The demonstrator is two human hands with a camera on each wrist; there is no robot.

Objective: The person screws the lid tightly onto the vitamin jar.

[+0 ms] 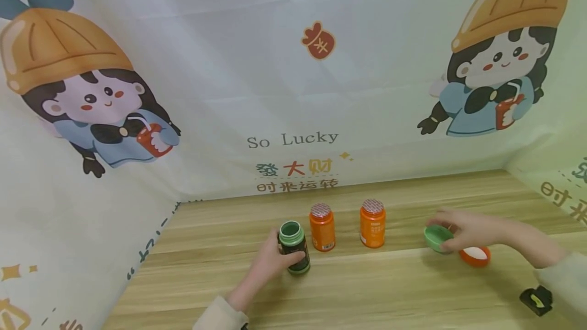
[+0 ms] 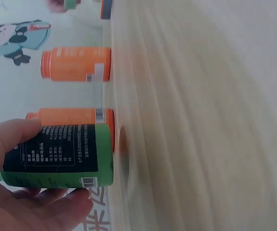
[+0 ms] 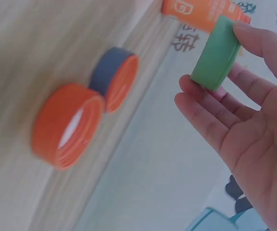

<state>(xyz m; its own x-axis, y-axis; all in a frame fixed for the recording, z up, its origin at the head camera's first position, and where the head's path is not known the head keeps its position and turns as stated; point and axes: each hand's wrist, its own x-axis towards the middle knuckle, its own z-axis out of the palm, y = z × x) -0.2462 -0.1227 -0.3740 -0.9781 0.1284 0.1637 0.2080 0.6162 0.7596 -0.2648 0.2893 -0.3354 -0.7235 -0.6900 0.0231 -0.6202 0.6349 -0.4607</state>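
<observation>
Head view: on a wood-grain table top (image 1: 367,294), the left hand (image 1: 274,260) grips a green plastic bottle with a black printed label (image 1: 294,245), thumb across the near side. The green bottle is upright, and its round mouth is uncovered, showing a green inside. From the left wrist view its base appears just above the table. It stands at the left end of a loose row, just beside an orange cylindrical bottle with a silvery printed seal (image 1: 323,230), slightly farther off. A matching orange bottle with the same kind of seal (image 1: 373,225) stands upright to the right, apart from the first.

Well to the right, the right hand (image 1: 468,228) pinches a round green plastic cap (image 1: 437,239) between thumb and fingertips. Right wrist view shows two caps lying on the table near that hand: an orange ribbed-inside cap with a white lining (image 3: 56,127) and a blue-grey cap with an orange inside (image 3: 106,72). They lie close together; whether they touch, I cannot tell.

Behind the table, on the far side, hangs a pale cloth backdrop (image 1: 220,106) printed with two orange-hatted cartoon figures, a red pouch and the words "So Lucky". Both forearms end in cream sleeves.
</observation>
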